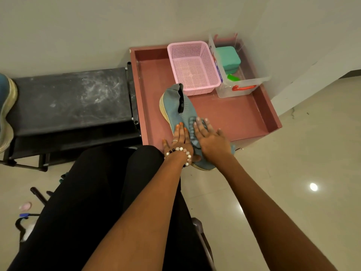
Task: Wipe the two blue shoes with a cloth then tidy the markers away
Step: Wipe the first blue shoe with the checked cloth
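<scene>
Your blue knit shoe with the cream sole [173, 112] lay across the front-left part of the pink-brown rimmed tray desk [234, 116], heel at 12 o'clock toward the pink perforated plastic basket [192, 65], toe hanging past the tray's 6 o'clock edge.

Your left hand [179, 140], with the beaded bracelet [184, 152] on its wrist, rested on the shoe's left side, fingers [178, 128] straight and close together. Couldn't tell whether the thumb hooked under the sole.

Your right hand [210, 138] pressed flat on a blue-grey patterned cloth [192, 124] over the forefoot, fingers spread apart and straight, not clamped on anything. Cloth nearly matched the shoe colour, so its edges were hard to trace.

Second blue shoe with the cream sole [5, 106] sat at 9 o'clock, on the far-left end of the dusty black fabric bench [68, 98], well apart from the first.

Clear plastic bin with a red handle [242, 83] stood at 3 o'clock of the basket, touching it, holding a teal lidded box [228, 57] and a green item [233, 77]. No markers identifiable.
</scene>
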`<state>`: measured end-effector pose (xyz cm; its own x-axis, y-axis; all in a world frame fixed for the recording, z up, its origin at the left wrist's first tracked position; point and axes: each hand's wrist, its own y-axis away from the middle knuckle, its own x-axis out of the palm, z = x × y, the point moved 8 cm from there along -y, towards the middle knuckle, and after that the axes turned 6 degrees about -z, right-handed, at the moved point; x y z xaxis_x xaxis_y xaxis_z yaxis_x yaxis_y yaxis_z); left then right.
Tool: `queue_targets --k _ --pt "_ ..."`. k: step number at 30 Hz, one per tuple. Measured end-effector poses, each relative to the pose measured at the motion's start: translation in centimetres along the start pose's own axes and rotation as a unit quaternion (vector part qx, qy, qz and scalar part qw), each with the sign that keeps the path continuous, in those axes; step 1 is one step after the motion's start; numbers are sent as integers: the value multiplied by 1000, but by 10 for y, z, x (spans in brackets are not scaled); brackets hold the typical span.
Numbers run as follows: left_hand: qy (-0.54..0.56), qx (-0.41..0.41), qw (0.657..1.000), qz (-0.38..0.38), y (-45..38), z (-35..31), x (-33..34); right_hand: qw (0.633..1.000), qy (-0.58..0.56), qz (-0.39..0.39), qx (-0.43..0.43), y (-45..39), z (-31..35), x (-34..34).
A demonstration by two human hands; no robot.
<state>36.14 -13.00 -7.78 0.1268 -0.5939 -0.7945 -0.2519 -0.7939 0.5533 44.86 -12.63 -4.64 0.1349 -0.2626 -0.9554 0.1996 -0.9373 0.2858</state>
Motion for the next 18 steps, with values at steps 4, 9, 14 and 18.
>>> queue_targets --k 4,9,14,18 --pt "-10 10 1000 -8 0 1 2 999 -33 20 -20 55 -8 17" --pt "-34 -3 999 -40 7 -2 -7 976 -216 37 0 90 -19 10" --pt "-118 63 947 -293 32 -23 -61 796 -519 -116 289 107 -94 -6" --pt "-167 246 887 -352 38 -51 -57 708 -563 -186 383 106 -118 -10"
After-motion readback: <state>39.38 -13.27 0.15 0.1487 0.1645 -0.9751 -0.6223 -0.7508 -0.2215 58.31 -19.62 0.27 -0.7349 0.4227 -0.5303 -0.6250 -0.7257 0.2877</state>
